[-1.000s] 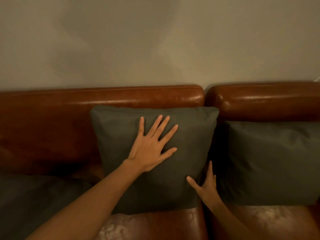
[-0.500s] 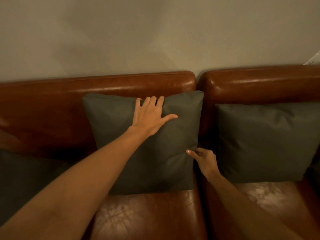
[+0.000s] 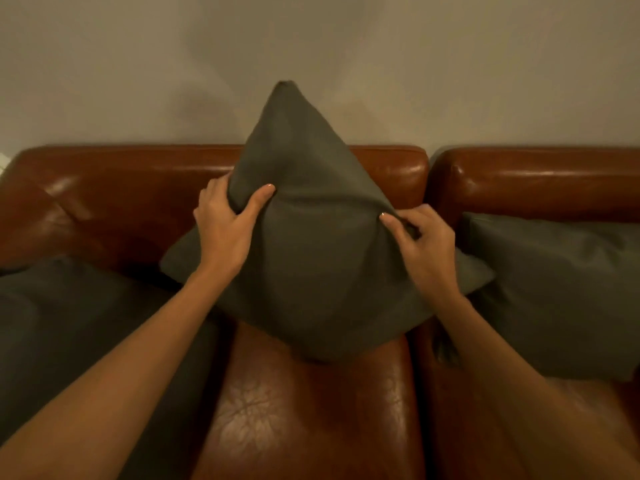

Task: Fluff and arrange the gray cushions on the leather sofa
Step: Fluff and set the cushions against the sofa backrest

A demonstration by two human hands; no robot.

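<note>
we have the middle cushion turned on its point over the sofa seat, left hand and right hand each clamped on an upper edge. below our grips it hangs free; a pinch slipping could drop it crooked.

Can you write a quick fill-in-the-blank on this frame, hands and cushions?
1. The middle cushion is turned so one ____ points up.
2. The left hand and right hand both ____ that cushion.
3. Counting the left cushion and right cushion, ____ gray cushions are in view.
4. The sofa is brown ____.

Missing words: corner; grip; three; leather
</note>
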